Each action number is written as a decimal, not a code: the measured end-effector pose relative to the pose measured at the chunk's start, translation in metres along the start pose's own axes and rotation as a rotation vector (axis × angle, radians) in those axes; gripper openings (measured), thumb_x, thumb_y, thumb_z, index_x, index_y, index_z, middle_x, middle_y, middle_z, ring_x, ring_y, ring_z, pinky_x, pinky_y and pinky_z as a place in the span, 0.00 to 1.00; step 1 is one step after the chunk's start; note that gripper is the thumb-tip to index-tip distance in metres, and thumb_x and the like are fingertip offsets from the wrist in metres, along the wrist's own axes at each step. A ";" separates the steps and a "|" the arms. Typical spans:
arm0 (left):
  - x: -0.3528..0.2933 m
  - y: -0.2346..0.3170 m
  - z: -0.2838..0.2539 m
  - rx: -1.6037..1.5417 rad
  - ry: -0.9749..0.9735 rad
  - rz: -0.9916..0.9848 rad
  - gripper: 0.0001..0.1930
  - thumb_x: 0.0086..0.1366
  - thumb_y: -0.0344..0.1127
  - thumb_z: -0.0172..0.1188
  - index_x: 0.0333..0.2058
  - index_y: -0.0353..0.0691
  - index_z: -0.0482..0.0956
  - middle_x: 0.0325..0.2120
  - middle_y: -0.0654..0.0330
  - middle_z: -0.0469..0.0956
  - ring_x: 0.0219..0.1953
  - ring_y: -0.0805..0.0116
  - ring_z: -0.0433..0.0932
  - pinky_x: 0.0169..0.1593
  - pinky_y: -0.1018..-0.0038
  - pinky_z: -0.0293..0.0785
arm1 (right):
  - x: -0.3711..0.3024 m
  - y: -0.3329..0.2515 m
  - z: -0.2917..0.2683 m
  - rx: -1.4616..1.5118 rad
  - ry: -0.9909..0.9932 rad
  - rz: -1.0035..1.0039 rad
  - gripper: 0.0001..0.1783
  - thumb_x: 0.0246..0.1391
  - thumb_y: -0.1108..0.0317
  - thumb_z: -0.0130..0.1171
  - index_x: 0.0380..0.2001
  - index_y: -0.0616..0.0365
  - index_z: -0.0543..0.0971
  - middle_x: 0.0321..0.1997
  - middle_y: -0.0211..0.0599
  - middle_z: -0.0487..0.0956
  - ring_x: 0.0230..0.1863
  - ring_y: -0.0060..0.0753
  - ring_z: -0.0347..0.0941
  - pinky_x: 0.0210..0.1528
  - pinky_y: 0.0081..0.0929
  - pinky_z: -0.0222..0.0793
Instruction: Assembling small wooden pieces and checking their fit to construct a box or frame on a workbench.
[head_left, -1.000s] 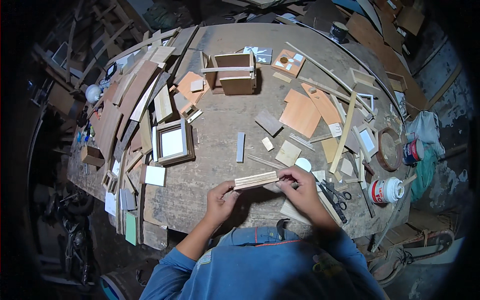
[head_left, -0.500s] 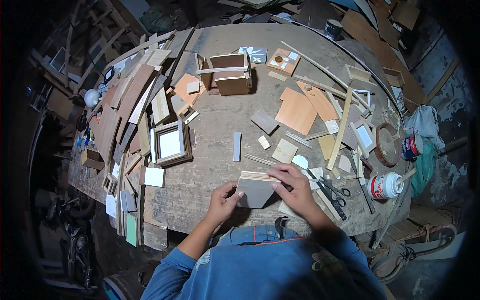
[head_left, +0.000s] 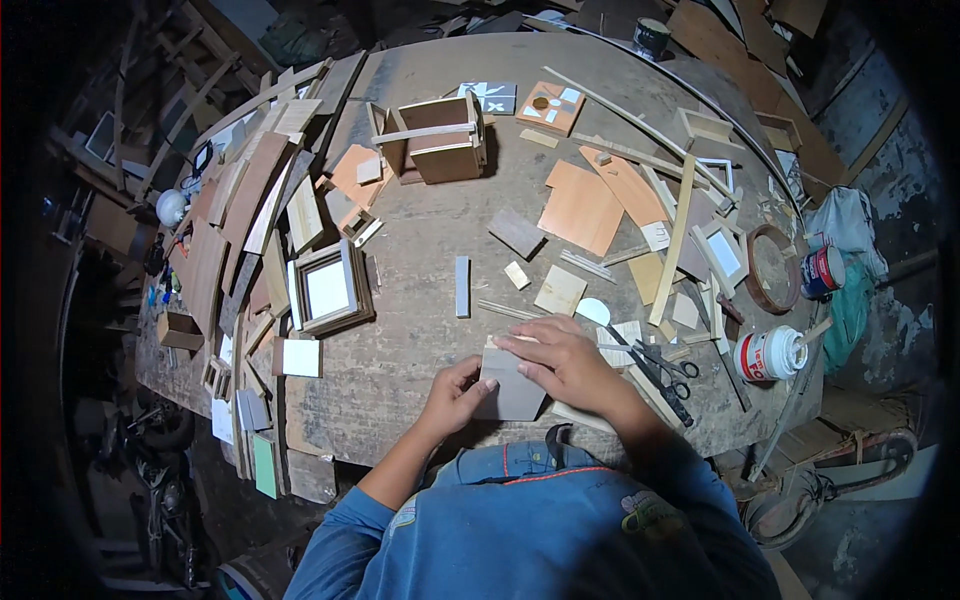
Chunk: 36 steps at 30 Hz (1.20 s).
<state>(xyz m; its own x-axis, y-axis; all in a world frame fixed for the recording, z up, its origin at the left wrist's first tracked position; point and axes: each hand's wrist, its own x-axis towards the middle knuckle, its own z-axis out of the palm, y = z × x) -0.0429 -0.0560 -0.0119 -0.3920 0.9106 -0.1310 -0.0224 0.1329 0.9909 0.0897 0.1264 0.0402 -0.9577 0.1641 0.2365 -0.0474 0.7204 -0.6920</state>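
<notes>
Close to my body at the table's near edge, I hold a small grey-faced wooden board (head_left: 514,391). My left hand (head_left: 455,402) grips its left side, the thumb pressed on the grey face. Across its upper edge lie the fingers of my right hand (head_left: 572,368), with the thumb at the upper right of the face. These fingers cover most of the pale top edge. A pair of black scissors (head_left: 682,369) rests right of my right hand, beside a white round piece (head_left: 594,311) and a square wooden piece (head_left: 560,290). Ahead lies a narrow grey strip (head_left: 462,287).
An open wooden box (head_left: 445,160) stands at the far middle, a stacked wooden frame (head_left: 330,288) at left. Long boards (head_left: 250,200) pile along the left edge. Orange sheets (head_left: 583,208), sticks and a white tub (head_left: 768,355) occupy the right side.
My right hand has slid leftward over the board's upper edge, covering more of it. The board's grey face now shows more upright, and the whole view has shifted slightly.
</notes>
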 end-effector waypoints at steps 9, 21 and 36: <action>0.031 -0.006 -0.033 -1.110 0.402 -0.397 0.17 0.62 0.27 0.52 0.49 0.27 0.67 0.45 0.48 0.74 0.48 0.58 0.76 0.54 0.67 0.73 | 0.014 0.017 -0.020 0.295 0.347 0.217 0.22 0.52 0.68 0.56 0.52 0.56 0.73 0.48 0.50 0.75 0.47 0.46 0.73 0.50 0.31 0.66; 0.031 0.005 -0.024 -1.129 0.394 -0.398 0.20 0.63 0.28 0.53 0.51 0.26 0.63 0.47 0.44 0.72 0.50 0.54 0.74 0.56 0.61 0.71 | 0.016 -0.010 0.006 0.371 0.318 0.141 0.36 0.40 0.61 0.70 0.54 0.60 0.70 0.52 0.46 0.72 0.51 0.39 0.71 0.52 0.31 0.67; 0.032 -0.010 -0.021 -1.198 0.447 -0.296 0.16 0.63 0.27 0.53 0.49 0.28 0.66 0.46 0.49 0.73 0.49 0.61 0.74 0.56 0.70 0.71 | 0.006 -0.001 0.023 0.950 0.310 0.472 0.18 0.51 0.71 0.63 0.46 0.65 0.74 0.36 0.28 0.77 0.38 0.15 0.71 0.40 0.15 0.68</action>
<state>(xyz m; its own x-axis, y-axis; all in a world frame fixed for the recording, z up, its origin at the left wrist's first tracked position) -0.0752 -0.0361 -0.0250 -0.4951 0.6687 -0.5546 -0.8666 -0.3345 0.3703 0.0778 0.1111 0.0261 -0.8304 0.5440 -0.1205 -0.0223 -0.2485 -0.9684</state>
